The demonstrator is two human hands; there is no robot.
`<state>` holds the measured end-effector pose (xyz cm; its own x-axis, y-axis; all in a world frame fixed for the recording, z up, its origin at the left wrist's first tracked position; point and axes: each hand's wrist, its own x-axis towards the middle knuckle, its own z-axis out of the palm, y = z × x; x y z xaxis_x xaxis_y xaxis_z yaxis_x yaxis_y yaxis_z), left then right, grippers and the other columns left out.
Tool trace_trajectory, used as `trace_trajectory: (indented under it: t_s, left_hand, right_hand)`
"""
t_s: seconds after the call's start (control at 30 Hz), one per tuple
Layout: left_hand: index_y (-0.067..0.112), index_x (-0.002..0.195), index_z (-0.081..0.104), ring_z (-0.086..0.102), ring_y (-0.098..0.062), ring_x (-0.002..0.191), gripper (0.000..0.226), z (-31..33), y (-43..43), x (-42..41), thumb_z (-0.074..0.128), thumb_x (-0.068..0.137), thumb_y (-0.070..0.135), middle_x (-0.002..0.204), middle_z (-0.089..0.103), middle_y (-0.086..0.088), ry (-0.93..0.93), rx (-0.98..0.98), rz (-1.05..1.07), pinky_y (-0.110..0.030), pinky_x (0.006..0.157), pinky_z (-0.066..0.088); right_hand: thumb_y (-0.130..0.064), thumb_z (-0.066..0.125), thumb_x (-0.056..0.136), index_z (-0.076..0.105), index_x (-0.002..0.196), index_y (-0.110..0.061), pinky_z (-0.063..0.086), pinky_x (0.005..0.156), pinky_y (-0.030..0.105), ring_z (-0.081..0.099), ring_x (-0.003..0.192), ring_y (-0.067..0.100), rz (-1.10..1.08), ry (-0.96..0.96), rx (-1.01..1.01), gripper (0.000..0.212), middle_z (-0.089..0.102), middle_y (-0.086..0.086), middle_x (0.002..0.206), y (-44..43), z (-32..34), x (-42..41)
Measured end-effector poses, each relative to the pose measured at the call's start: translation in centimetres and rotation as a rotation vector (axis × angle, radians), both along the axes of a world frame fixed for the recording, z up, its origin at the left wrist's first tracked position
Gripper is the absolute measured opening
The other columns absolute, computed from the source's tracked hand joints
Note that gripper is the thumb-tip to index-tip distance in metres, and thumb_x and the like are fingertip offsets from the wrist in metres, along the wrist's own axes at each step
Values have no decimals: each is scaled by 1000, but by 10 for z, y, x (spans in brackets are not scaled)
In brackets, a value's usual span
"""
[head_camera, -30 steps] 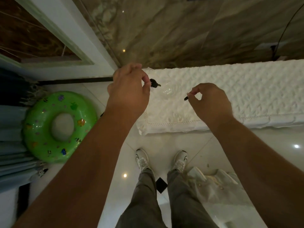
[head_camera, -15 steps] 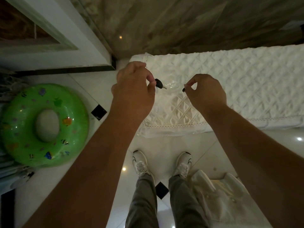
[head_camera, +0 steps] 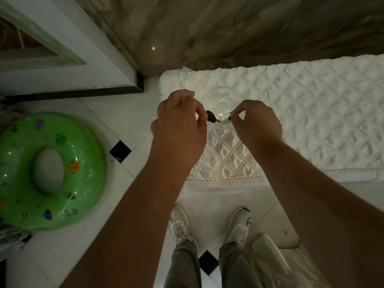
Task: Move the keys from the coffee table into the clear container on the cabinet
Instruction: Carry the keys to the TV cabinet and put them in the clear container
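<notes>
My left hand [head_camera: 179, 123] pinches a black-headed key [head_camera: 212, 119], whose head and short metal tip stick out to the right of my fingers. My right hand [head_camera: 256, 123] pinches a second key [head_camera: 229, 118]; only a small dark end shows at my fingertips. Both hands hover side by side over a clear container [head_camera: 223, 104] that sits on the white quilted cover of the cabinet [head_camera: 311, 113]. The container is faint, and my hands hide its near rim.
A green inflatable swim ring [head_camera: 49, 173] lies on the tiled floor at the left. A white door frame [head_camera: 68, 65] stands at the upper left, a marble wall behind the cabinet. My shoes [head_camera: 209, 225] stand close to the cabinet's front, with a pale cushioned seat [head_camera: 276, 260] at the lower right.
I have stepped closer to the cabinet and both hands have come nearer together over the clear container, each still pinching its key.
</notes>
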<state>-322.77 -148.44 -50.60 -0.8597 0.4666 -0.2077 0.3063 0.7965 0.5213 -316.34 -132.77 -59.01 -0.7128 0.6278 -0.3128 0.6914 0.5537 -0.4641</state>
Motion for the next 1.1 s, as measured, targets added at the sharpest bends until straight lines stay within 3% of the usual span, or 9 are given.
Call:
trace_trajectory:
  t_s: [0.07, 0.2, 0.43, 0.57, 0.7, 0.97, 1.1]
  left_hand:
    - [26, 92, 59, 39, -14, 125, 6, -6, 3, -2, 64, 88, 24, 136, 45, 9, -7, -5, 2, -50, 92, 44]
    - [25, 94, 60, 39, -15, 126, 5, -15, 6, -5, 62, 89, 25, 137, 45, 9, -7, -16, 0, -51, 91, 44]
    - [27, 91, 59, 39, -14, 125, 7, -31, 9, -8, 64, 88, 26, 135, 46, 10, -3, -20, 16, -44, 92, 40]
    - [29, 90, 58, 38, -12, 125, 7, -37, 9, -9, 64, 88, 26, 135, 46, 12, -4, -20, 24, -42, 89, 37]
    - [28, 91, 57, 37, -13, 126, 7, -39, 11, -10, 63, 89, 26, 136, 45, 12, -1, -25, 22, -39, 88, 35]
    - [29, 91, 56, 36, -12, 126, 7, -43, 14, -10, 62, 89, 28, 137, 43, 12, 6, -33, 23, -40, 88, 34]
    - [30, 89, 55, 36, -14, 126, 9, -50, 14, -9, 63, 89, 28, 137, 44, 11, 9, -22, 27, -38, 87, 32]
  right_hand:
    - [-34, 56, 92, 69, 95, -29, 51, 82, 40, 61, 83, 15, 12, -16, 7, 14, 66, -8, 105, 0, -7, 0]
    - [-32, 60, 91, 71, 90, -26, 43, 89, 40, 53, 105, 22, 32, -56, 58, 13, 65, -6, 102, -1, -18, 4]
    - [-26, 57, 93, 70, 94, -21, 31, 82, 32, 48, 113, 21, 68, -187, 141, 13, 64, -5, 107, -3, -28, 13]
    - [-29, 59, 92, 73, 95, -23, 27, 86, 31, 46, 119, 18, 21, -116, 147, 15, 64, -9, 114, -2, -30, 11]
    - [-32, 60, 91, 76, 97, -28, 30, 99, 39, 42, 127, 18, -32, -28, 173, 18, 60, -14, 132, -1, -30, 8]
    - [-51, 62, 84, 74, 109, -30, 17, 114, 51, 23, 143, 25, 64, -149, 168, 35, 43, -9, 150, -7, -31, 5]
    - [-50, 60, 88, 65, 126, -30, 25, 114, 46, 31, 141, 21, 8, -9, 109, 43, 46, -7, 149, -6, -21, 4]
